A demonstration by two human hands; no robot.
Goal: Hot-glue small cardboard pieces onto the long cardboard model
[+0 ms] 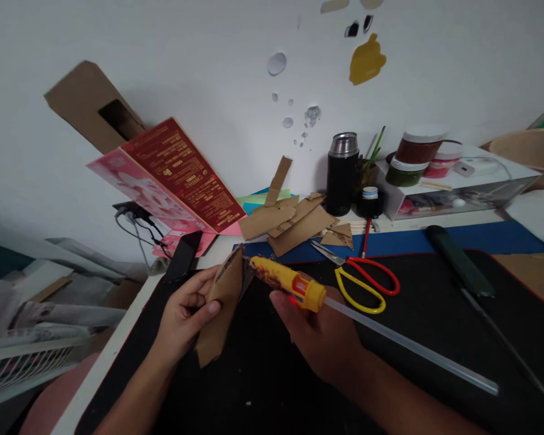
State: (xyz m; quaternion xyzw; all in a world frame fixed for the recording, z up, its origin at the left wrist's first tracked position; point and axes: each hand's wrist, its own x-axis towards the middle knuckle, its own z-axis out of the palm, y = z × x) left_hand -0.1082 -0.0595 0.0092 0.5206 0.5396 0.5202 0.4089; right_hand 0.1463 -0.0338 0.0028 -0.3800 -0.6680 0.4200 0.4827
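Note:
Between the thumb and fingers of my left hand [188,311] is a folded piece of brown cardboard [222,320], held upright and tilted above the black mat. My right hand [321,338] is wrapped round a yellow hot glue gun [281,279], whose nozzle points left at the cardboard's upper edge. Whether the nozzle touches the edge, I cannot tell. A long translucent glue stick [412,344] sticks out of the gun's back, and a red light glows near my fingers. Scissors [362,281] with red and yellow handles lie just beyond my right hand.
Cardboard scraps [299,223] are piled near the wall. A black flask [343,175] stands beside them, with paint jars [419,151] to its right. A dark-handled knife [462,266] lies at the right. At the left are a phone [184,257] and a standing red card [181,175].

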